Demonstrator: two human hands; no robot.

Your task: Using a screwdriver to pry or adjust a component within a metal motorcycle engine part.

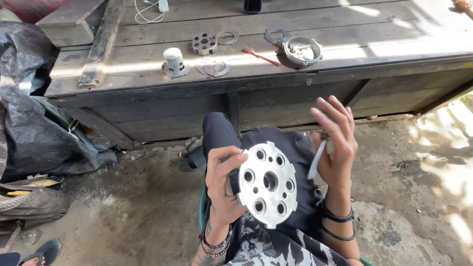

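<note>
Left hand: the left hand (222, 184), low in the middle of the frame, grasps the round silver metal plate with holes (266, 183) by its left edge, face up over the lap
Right hand: the right hand (336, 143), just right of the plate, pinches a thin silvery strip (316, 160), other fingers spread
Bench: a dark wooden bench (345, 29) across the top carries a small grey piston (174, 61), flat metal rings (217, 68) and a red-handled tool (260, 57)
</note>
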